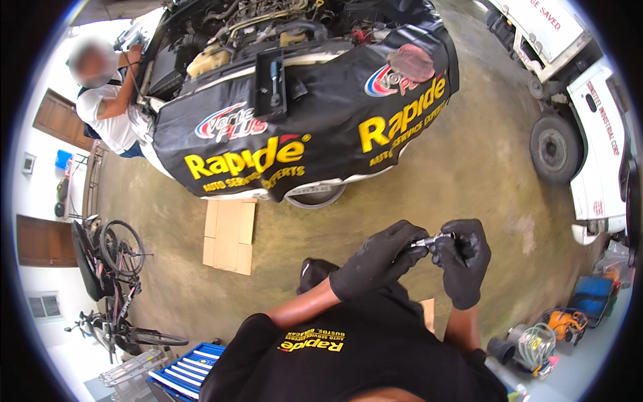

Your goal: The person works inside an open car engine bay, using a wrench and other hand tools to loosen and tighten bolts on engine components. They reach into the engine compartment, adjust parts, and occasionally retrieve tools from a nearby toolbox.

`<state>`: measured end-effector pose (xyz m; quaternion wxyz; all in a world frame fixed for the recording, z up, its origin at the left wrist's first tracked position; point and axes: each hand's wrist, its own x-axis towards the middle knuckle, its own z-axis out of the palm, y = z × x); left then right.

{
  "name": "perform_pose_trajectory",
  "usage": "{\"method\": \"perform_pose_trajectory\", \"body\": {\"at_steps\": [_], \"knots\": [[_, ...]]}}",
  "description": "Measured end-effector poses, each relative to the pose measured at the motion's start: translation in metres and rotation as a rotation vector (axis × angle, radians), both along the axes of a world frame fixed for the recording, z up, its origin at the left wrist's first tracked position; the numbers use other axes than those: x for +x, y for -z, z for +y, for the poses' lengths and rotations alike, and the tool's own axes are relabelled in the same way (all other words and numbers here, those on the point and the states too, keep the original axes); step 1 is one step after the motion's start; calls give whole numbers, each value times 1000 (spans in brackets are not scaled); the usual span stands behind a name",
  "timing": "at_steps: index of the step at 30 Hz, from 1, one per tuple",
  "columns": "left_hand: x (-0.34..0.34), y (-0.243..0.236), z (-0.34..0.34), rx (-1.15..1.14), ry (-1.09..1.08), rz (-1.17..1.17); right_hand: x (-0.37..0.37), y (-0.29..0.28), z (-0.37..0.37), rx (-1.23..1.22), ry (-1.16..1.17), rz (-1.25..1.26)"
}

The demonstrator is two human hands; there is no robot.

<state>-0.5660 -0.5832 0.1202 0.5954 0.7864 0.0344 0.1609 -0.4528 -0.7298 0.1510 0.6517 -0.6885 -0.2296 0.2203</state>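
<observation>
Stained, olive-brown concrete floor (167,234) spreads across the garage, with a white truck with a black tyre (589,144) parked along the right. Ahead stands a vehicle with its engine bay (274,27) exposed, its front draped in a black cover with yellow lettering (321,130). A person in a white shirt (110,120) is at its left side. Flat brown cardboard (228,238) lies on the floor before the vehicle, and a black rectangular tray (262,80) holding a blue-and-silver tool (274,74) rests on the cover. Nearest, the black-gloved left hand (378,258) and black-gloved right hand (462,261) nearly meet, fingers curled, each gripping one end of a small silver metal piece (429,240) held above the floor.
</observation>
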Motion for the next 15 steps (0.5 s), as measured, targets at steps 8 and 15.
{"method": "perform_pose_trajectory", "body": {"at_steps": [8, 15], "knots": [[190, 9, 58, -21, -68, -48, 190, -10, 66, -96, -85, -103], [329, 20, 162, -106, -449, -139, 368, -12, 224, -16, -370, -12]]}}
